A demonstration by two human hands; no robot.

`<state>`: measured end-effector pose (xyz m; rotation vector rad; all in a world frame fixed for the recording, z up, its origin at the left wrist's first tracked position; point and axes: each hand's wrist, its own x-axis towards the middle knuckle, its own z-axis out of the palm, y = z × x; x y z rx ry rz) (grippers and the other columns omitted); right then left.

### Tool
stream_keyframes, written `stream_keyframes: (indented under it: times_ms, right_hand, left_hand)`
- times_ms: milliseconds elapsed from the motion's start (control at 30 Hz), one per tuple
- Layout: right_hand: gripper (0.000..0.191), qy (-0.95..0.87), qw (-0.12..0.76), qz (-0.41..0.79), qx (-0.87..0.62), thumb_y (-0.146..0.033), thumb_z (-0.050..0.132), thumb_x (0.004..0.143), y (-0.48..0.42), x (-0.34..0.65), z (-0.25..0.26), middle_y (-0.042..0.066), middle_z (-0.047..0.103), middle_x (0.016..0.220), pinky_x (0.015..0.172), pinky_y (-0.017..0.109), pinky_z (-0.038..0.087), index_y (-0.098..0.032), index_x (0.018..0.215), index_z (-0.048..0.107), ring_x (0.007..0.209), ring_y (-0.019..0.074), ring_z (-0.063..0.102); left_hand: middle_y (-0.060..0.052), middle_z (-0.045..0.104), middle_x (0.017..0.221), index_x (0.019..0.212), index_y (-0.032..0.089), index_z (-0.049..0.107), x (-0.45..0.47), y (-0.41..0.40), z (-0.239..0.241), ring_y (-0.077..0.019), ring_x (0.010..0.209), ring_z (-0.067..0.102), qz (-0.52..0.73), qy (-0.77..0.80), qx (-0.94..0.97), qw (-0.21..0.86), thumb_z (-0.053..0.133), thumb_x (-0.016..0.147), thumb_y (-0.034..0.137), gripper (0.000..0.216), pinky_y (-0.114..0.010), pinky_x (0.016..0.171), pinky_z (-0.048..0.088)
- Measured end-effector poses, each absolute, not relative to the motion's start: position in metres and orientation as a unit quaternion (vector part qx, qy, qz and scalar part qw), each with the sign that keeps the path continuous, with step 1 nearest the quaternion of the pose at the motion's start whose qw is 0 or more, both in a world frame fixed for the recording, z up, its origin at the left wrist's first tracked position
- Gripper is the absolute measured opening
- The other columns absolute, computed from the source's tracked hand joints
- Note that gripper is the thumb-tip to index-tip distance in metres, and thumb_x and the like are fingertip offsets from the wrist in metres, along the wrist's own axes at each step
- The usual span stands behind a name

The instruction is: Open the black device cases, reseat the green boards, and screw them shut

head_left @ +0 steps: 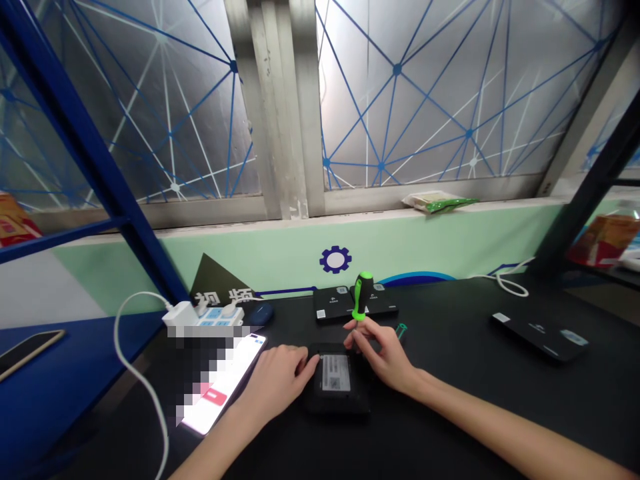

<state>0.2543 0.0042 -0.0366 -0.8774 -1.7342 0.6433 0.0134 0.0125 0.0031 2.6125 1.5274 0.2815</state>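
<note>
A black device with a white printed label [337,373] lies on the black table in front of me. My left hand [287,368] rests at its left edge, the thumb touching the casing and the other fingers curled. Above the device's far right corner, my right hand [383,350] pinches the shaft of a screwdriver. The green and black screwdriver handle [363,295] points up, nearly upright. Its tip is hidden behind my fingers, so I cannot tell whether it touches a screw. Just beyond my right hand lies a small green item [401,331], partly covered.
Two flat black boxes [333,303] lie by the wall, and another black box [540,337] is at the right. On the left are a lit phone [227,387], a white power strip [220,321], a dark mouse-like object [261,313] and a white cable [150,387].
</note>
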Motion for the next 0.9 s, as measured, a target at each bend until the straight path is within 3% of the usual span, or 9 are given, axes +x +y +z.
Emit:
stream_keyframes:
  times_ms: [900]
  right_hand:
    - [0.019, -0.715, 0.527, 0.264, -0.377, -0.034, 0.053, 0.1, 0.0081, 0.2536, -0.0395, 0.004, 0.071, 0.08, 0.069, 0.026, 0.052, -0.018, 0.105, 0.063, 0.072, 0.0166, 0.068]
  left_hand:
    - [0.001, 0.054, 0.058, 0.064, 0.02, 0.044, 0.0107, 0.0158, -0.0049, -0.0156, 0.054, 0.054, 0.097, 0.495, 0.862, 0.052, 0.041, 0.101, 0.043, 0.044, -0.03, 0.052, 0.016]
